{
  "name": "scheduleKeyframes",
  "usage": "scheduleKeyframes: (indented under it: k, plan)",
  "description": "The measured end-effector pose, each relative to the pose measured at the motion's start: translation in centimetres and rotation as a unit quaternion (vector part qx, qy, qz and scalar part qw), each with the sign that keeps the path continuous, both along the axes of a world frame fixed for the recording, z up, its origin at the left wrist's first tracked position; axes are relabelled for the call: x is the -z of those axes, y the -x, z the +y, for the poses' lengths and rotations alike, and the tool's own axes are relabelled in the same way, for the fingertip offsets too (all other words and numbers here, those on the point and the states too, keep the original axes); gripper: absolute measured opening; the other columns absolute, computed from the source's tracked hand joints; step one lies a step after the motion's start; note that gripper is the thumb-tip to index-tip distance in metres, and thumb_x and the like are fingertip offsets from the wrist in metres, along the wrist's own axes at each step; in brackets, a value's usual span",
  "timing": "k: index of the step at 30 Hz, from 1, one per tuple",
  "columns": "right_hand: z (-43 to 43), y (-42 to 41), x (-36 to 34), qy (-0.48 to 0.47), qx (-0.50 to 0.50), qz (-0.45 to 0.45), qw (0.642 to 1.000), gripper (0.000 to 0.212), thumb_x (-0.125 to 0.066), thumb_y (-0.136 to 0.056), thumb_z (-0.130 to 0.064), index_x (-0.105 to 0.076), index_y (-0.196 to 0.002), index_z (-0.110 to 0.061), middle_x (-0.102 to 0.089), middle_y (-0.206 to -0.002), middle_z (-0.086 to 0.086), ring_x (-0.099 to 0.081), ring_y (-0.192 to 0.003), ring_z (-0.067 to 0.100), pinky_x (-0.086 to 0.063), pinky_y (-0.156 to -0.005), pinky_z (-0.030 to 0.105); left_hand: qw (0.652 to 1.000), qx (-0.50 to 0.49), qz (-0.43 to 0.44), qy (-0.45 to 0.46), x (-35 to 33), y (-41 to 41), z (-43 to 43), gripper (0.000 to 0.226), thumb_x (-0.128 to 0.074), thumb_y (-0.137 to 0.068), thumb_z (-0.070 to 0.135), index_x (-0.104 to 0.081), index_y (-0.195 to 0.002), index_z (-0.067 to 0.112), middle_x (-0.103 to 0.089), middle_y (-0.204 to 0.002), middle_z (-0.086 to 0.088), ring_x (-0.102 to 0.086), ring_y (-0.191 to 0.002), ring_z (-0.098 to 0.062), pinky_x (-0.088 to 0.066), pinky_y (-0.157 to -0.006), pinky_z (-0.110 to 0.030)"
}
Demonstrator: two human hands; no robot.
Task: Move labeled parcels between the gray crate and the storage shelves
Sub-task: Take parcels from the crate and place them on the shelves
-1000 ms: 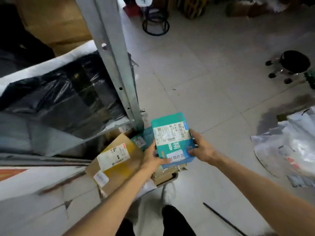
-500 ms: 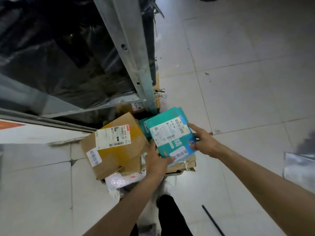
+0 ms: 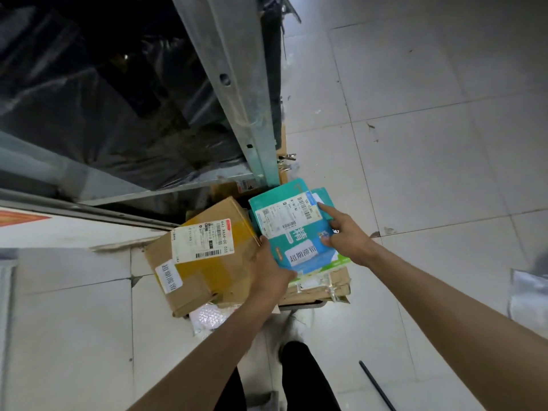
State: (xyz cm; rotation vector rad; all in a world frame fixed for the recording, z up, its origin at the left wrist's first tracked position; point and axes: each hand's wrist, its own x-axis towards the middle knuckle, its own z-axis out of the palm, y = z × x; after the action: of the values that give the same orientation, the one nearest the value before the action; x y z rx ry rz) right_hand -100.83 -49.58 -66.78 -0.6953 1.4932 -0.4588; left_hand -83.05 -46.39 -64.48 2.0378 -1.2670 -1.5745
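A teal parcel [image 3: 292,229] with a white shipping label lies tilted on top of the pile of parcels. My left hand [image 3: 268,269] grips its lower left corner. My right hand [image 3: 345,235] rests on its right side, the index finger stretched along the edge beside the barcode and the thumb pressing its face. A second teal parcel [image 3: 321,197] peeks out just behind it. To the left sits a brown cardboard box [image 3: 201,256] with white labels. The gray crate is almost hidden under the parcels; only a dark rim [image 3: 299,306] shows.
A galvanized shelf post [image 3: 237,84] rises just behind the pile, with black plastic-wrapped goods [image 3: 103,99] on the shelf to its left. A bubble-wrap mailer [image 3: 207,317] lies under the brown box. A black rod [image 3: 376,385] lies on the tiled floor, a silver bag [image 3: 530,295] at the right edge.
The teal parcel has come down onto the pile and shifted slightly right. My right index finger has straightened along its edge. The view has tilted further down toward the parcels.
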Motion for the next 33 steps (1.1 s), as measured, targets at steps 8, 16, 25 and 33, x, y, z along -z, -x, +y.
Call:
scheduleKeyframes:
  k: [8, 16, 25, 33]
  plan:
    - [0.6, -0.5, -1.0, -0.006, -0.038, 0.041, 0.998, 0.08, -0.056, -0.09, 0.009, -0.025, -0.152, -0.03, -0.051, -0.117, 0.0, -0.057, -0.112, 0.024, -0.059, -0.078, 0.037, 0.991, 0.083, -0.1, -0.036, -1.0, -1.0, -0.7, 0.062, -0.08, -0.069, -0.003, -0.052, -0.121, 0.015, -0.039, -0.124, -0.005, -0.048, -0.116, -0.015, -0.05, -0.075, -0.017]
    - [0.2, -1.1, -5.1, 0.001, -0.104, 0.153, 0.983, 0.088, -0.071, -0.082, -0.005, -0.021, -0.154, -0.021, -0.048, -0.139, 0.006, -0.055, -0.118, 0.023, -0.05, -0.098, 0.038, 0.979, 0.159, -0.107, -0.072, -3.8, -3.3, -3.4, 0.046, -0.079, -0.073, 0.002, -0.06, -0.115, 0.006, -0.066, -0.116, -0.005, -0.064, -0.105, -0.019, -0.056, -0.083, -0.03]
    - [0.0, -1.6, -14.8, 0.047, -0.241, 0.295, 0.924, 0.084, -0.071, -0.085, -0.023, -0.021, -0.152, -0.011, -0.042, -0.148, 0.015, -0.045, -0.132, 0.029, -0.039, -0.104, 0.036, 0.93, 0.314, -0.188, 0.03, -10.5, -4.2, -8.1, 0.057, -0.081, -0.068, 0.013, -0.06, -0.12, 0.019, -0.061, -0.118, -0.003, -0.061, -0.105, -0.021, -0.053, -0.093, -0.036]
    - [1.8, -2.2, -23.2, 0.024, -0.227, 0.417, 0.88, 0.068, -0.072, -0.083, -0.027, -0.042, -0.141, -0.01, -0.05, -0.14, 0.012, -0.049, -0.126, 0.028, -0.043, -0.099, 0.035, 0.832, 0.507, -0.181, 0.135, -20.3, -0.9, -11.9, 0.05, -0.083, -0.071, 0.013, -0.059, -0.114, 0.02, -0.061, -0.119, -0.004, -0.059, -0.108, -0.022, -0.049, -0.096, -0.035]
